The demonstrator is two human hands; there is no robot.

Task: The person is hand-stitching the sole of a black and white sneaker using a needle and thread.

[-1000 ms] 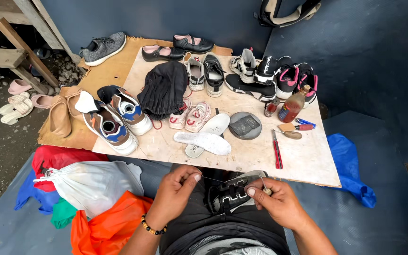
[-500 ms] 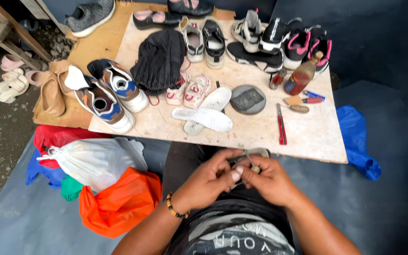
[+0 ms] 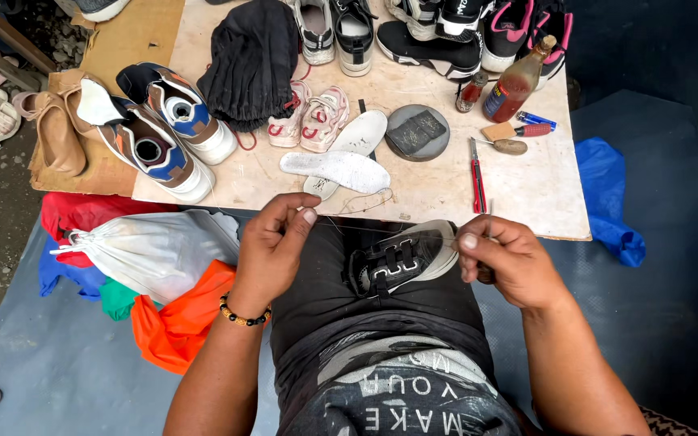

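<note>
Stitching looks like the work in hand: a black shoe (image 3: 401, 260) w/ pale sole lies across the person's lap, just below the near edge of the board table (image 3: 527, 190). Left hand (image 3: 276, 246) is closed, thumb & forefinger pinching a thin thread (image 3: 365, 228) that runs taut across to the right hand (image 3: 506, 262). Right hand is curled in a fist round a slim tool, prob. an awl or needle (image 3: 489, 216), its tip poking up above the knuckles; thumb presses on top.

To do this well, my judgement: keep the thread tight & level between both hands so it doesn't loop or snag, pull straight out from the sole seam rather than sideways, and keep the shoe pinned firm on the thighs so it can't roll. Tool tip should stay pointed away from the left fingers.

Hard to make out: where the thread enters the shoe — too fine to follow. The tool's handle is buried in the fist, so can't tell its type for sure. Toe of the shoe sits behind the right hand.

On the table: white insoles (image 3: 337, 168), small pink-and-white shoes (image 3: 310, 119), a round grey tin (image 3: 418, 132), a red-handled cutter (image 3: 477, 173), a brown bottle (image 3: 519, 79). Shoe rows at the far edge are cut off by the frame. Coloured bags (image 3: 155, 266) sit left of the knee.
</note>
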